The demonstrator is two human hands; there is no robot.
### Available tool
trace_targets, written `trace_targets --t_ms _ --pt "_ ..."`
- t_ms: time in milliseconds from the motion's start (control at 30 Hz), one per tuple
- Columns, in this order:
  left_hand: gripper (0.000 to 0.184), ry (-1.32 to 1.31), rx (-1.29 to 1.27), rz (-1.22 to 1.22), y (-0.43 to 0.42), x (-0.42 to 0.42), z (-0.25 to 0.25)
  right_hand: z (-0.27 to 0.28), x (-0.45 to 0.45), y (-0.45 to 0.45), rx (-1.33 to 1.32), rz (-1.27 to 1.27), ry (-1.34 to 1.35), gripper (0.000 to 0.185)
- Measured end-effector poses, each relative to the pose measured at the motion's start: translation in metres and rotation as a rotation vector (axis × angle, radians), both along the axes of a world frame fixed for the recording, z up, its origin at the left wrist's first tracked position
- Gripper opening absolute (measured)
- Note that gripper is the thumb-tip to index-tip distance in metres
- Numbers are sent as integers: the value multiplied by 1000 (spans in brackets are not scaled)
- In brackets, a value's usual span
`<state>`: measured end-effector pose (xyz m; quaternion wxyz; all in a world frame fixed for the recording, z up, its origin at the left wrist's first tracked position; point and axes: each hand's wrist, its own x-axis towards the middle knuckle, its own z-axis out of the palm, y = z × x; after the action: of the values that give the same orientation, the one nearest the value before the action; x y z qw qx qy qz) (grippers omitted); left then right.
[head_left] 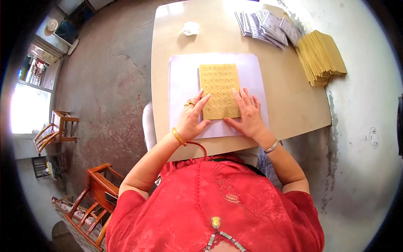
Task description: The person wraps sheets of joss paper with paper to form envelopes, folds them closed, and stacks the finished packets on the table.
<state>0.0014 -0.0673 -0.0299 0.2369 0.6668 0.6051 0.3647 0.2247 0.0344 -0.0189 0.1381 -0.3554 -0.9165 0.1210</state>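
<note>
Rectangular yellow paper pad with rows of embossed marks (219, 75) lies on a large pale-lilac sheet (181, 71), on the beige desk (289, 117). Left hand (194, 115) open, fingers extended along the pad's left edge, thumb near its lower corner. Right hand (249, 114) likewise open at the right edge; neither closed around it. Beyond: crumpled white wad (191, 28), white printed papers (270, 26), fanned yellow paper stack (319, 56) at far right.

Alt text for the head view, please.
Left hand and right hand rest at either side of a patterned yellow sheet on pale paper. Beyond, on the table, are a crumpled white wad, printed cards and a yellow stack.
</note>
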Motion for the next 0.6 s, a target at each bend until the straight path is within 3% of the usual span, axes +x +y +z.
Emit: trace_targets --t_ms 333,600 --pt "55 110 -15 28 1 1 3 -7 1 0 13 2 71 88" --pt "51 167 -23 7 -1 2 -2 -4 1 -2 19 -6 58 76"
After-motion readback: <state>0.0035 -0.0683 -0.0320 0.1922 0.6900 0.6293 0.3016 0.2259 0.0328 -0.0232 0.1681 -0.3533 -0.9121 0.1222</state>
